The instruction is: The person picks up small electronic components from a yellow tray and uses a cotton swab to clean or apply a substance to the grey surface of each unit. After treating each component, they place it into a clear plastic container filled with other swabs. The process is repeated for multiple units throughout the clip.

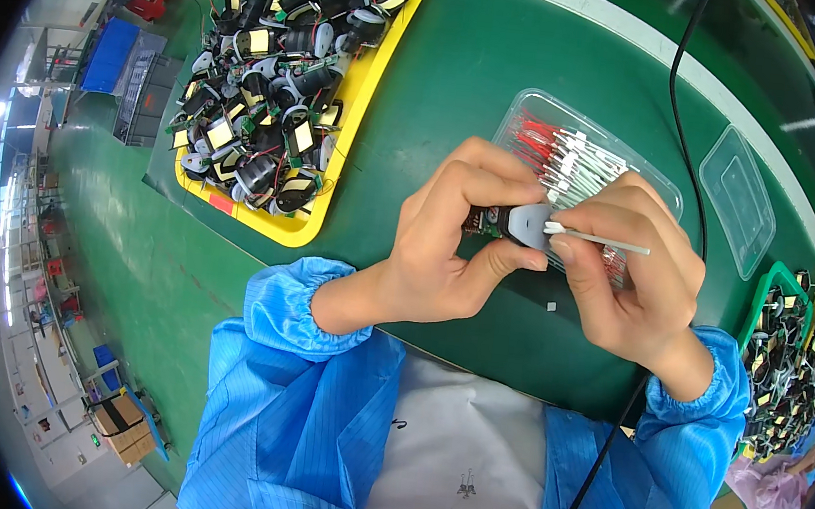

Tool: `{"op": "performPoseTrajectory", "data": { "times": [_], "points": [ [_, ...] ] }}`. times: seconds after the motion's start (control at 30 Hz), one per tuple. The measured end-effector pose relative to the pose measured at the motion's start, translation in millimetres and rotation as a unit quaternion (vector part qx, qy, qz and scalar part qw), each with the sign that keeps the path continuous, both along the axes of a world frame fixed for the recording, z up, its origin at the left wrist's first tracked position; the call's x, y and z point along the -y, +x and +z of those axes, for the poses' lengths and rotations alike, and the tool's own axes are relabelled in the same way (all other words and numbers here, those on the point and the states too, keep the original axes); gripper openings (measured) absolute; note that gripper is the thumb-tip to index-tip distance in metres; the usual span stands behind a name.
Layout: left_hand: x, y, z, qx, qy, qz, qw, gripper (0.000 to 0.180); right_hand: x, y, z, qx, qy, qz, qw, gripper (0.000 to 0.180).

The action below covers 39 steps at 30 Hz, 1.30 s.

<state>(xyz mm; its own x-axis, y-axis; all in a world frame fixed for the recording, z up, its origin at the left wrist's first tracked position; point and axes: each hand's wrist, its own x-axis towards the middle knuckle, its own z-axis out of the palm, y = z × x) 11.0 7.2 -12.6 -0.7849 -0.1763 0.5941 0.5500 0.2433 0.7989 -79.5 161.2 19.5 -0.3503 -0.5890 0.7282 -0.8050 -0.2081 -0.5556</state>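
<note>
My left hand (454, 234) is closed around a small electronic assembly, its thumb and fingers gripping the sides. The assembly's rounded grey end piece (528, 225) points toward my right hand, and a bit of circuit board (482, 221) shows beside it; my fingers hide the rest. Between thumb and forefinger, my right hand (632, 266) pinches a thin white stick (615, 242) with a small white tip, which is at the grey piece. Just beyond both hands, a clear plastic box (664, 184) holds many red and white thin pieces (573, 163).
A yellow tray (370, 84) heaped with black and grey assemblies (267, 84) stands at the left. A clear lid (738, 203) and a black cable (678, 94) lie at the right. A green basket (766, 299) of similar parts is farther right. A tiny white square (551, 307) lies near my hands.
</note>
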Motion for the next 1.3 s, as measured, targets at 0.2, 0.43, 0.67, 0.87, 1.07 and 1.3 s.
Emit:
{"op": "performPoseTrajectory", "data": {
  "times": [0.2, 0.43, 0.67, 0.87, 1.07, 1.3],
  "points": [
    [4.7, -1.1, 1.1, 0.008, -0.019, -0.014, 1.000, 0.040, 1.7, -0.5, 6.6, 0.049, 0.024, -0.020, 0.998, 0.015],
    [2.4, 1.6, 0.5, 0.056, 0.040, -0.037, 0.997, 0.058, -0.1, -1.1, -1.5, 0.186, 0.044, -0.018, 0.981, 0.013],
    [9.8, 1.8, 3.2, 0.084, -0.065, 0.012, 0.994, 0.056, -7.5, -12.2, 15.8, 0.211, 0.070, -0.066, 0.973, 0.038],
    [11.5, -2.9, 8.2, 0.056, -0.073, -0.015, 0.996, 0.041, -7.6, -22.6, 20.8, 0.080, 0.130, 0.001, 0.988, 0.016],
    [8.5, -5.9, 12.4, 0.034, -0.061, 0.019, 0.997, 0.035, -5.8, -21.9, 16.5, 0.125, 0.120, 0.035, 0.984, 0.014],
    [11.7, -2.4, 13.4, 0.074, -0.095, 0.010, 0.993, 0.034, -3.9, -19.6, 16.5, 0.017, 0.102, 0.006, 0.995, 0.014]
  ]
}}
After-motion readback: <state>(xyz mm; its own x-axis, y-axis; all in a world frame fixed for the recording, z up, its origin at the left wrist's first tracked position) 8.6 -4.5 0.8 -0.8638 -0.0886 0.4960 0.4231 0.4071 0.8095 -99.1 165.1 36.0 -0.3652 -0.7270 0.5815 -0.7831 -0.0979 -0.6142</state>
